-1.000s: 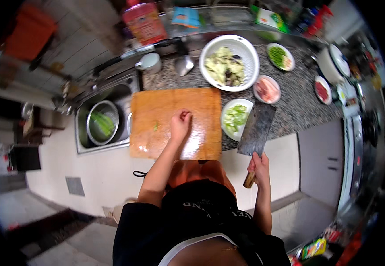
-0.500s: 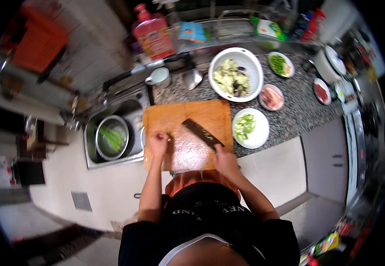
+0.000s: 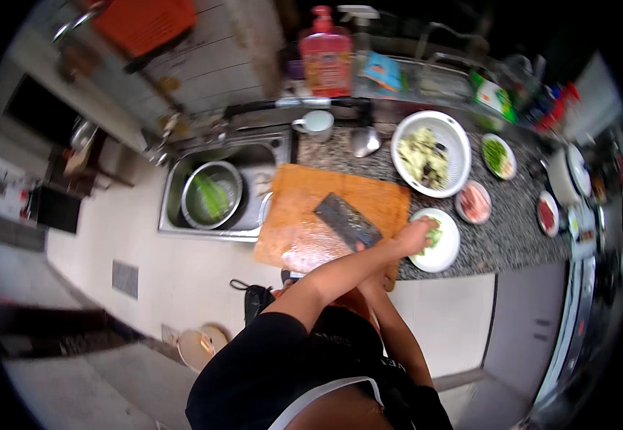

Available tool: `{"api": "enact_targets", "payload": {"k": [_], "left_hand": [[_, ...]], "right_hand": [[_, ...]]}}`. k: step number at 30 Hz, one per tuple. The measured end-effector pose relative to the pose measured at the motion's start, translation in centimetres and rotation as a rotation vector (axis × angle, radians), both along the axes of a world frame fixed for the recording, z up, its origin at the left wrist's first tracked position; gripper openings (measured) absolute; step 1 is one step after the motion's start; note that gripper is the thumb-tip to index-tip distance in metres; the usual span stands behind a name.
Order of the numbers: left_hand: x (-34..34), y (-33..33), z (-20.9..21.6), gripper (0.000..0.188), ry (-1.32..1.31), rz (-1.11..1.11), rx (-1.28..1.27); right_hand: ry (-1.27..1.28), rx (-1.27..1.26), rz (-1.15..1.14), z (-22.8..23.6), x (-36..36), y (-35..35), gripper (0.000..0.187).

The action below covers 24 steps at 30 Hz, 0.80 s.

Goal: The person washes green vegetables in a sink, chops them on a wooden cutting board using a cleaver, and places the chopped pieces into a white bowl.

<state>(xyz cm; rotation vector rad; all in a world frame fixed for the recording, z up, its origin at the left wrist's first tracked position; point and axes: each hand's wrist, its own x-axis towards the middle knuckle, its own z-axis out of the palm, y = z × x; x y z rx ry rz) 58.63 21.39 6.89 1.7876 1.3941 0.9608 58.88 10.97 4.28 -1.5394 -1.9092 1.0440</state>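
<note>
Reaching rightward, left hand [image 3: 413,238] is at green pieces [image 3: 434,236] on white plate [image 3: 442,259], near front edge of tabletop [image 3: 501,233]; fingers [image 3: 428,226]: grip unclear. Right hand [image 3: 361,246], partly hidden, grasps cleaver [image 3: 346,221] over cutting board [image 3: 293,208].

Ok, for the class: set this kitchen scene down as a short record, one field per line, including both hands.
Left hand: at the plate, fingers touching green pieces
Right hand: holds the cleaver; mostly hidden by the left forearm
Board: wooden, under the cleaver blade
Sink: metal bowl with green stalks
Colander: white, holds pale chopped pieces
</note>
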Motion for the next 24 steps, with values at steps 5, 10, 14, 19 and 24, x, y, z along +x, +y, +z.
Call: {"api": "enact_targets", "payload": {"k": [5, 10, 14, 19, 24], "left_hand": [[-13.2, -5.6, 5.1, 0.019, -0.102, 0.354, 0.002], [-33.1, -15.4, -2.4, 0.017, 0.015, 0.958, -0.047], [-45.5, -23.1, -10.1, 0.02, 0.39, 1.002, -0.313], [-52.8, -25.1, -8.7, 0.041, 0.37, 0.823, -0.795], [-60.0, -24.9, -21.6, 0.045, 0.888, 0.559, -0.288]], "right_hand": [[-0.394, 0.082, 0.375, 1.1, 0.9, -0.1, 0.045], [-0.291, 0.15, 0.359, 1.6, 0.3, -0.7, 0.045], [-0.269, 0.077, 0.258, 1.6, -0.8, -2.0, 0.047], [-0.312, 0.003, 0.112, 1.4, -3.8, -4.7, 0.047], [-0.333, 0.016, -0.009, 2.9, -9.0, -7.7, 0.049]]}}
